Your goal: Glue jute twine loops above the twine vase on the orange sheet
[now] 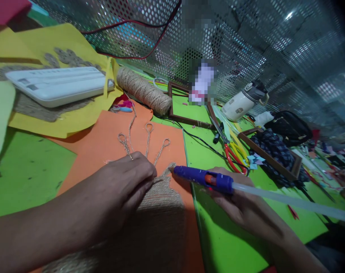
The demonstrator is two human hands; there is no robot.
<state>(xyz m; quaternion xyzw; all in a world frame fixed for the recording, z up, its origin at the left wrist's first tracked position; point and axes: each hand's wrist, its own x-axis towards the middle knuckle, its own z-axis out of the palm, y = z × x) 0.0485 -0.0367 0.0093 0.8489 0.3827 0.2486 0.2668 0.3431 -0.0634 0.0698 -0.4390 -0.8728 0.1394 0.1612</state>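
My right hand (231, 204) is wrapped round a blue hot glue gun (195, 176), with a long translucent glue stick (288, 203) running out of its back. The gun's nozzle touches or nearly touches a small loop of twine (170, 167) at the top edge of a jute-twine panel (166, 216). My left hand (129, 178) is closed, its fingers pinching the jute twine at that edge; the fingertips are partly hidden. Beyond it, several thin twine stalks with looped ends (149, 131) fan out over an orange sheet (169, 134).
A twine spool (144, 91) lies behind the orange sheet. To the left, a white power bank (61, 85) rests on yellow sheets (64, 38). Rightward are red-and-yellow-handled pliers (233, 155), wooden frames (189, 121), a white bottle (240, 102) and a black bag (288, 127). Perforated metal (149, 22) stands behind.
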